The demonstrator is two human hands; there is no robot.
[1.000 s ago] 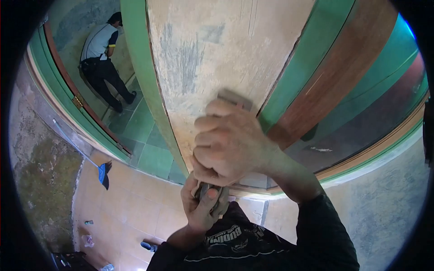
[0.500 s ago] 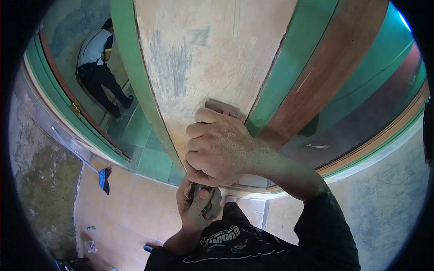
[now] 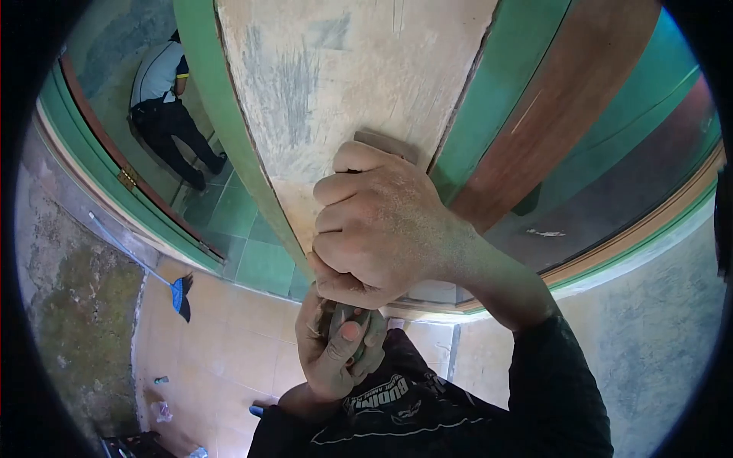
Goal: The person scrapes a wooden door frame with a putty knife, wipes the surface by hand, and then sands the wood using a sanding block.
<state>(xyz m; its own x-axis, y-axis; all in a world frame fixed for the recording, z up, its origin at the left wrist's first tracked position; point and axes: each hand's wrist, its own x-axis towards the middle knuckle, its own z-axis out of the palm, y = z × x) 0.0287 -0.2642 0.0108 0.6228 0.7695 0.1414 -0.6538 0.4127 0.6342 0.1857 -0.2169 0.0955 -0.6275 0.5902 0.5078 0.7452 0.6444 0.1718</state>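
My right hand (image 3: 382,225), dusty and closed in a fist, is wrapped round a flat scraper-like tool. The tool's blade (image 3: 385,145) shows beyond the knuckles, against the pale, scratched wall panel (image 3: 359,76). Just below, my left hand (image 3: 336,347) is closed round a dark, rounded object (image 3: 347,324), thumb on top. Much of that object is covered by the fingers, and I cannot tell what it is. Green frame strips border the panel on both sides.
Through the doorway at the left, another person (image 3: 164,114) bends forward. A blue broom (image 3: 180,296) leans near the threshold. A brass hinge (image 3: 127,179) sits on the green door frame. A window (image 3: 580,198) curves along the right. Small litter (image 3: 161,412) lies on the tiles.
My right hand and the blade have moved slightly up the panel. The camera view has shifted a little. My left hand still grips the dark object.
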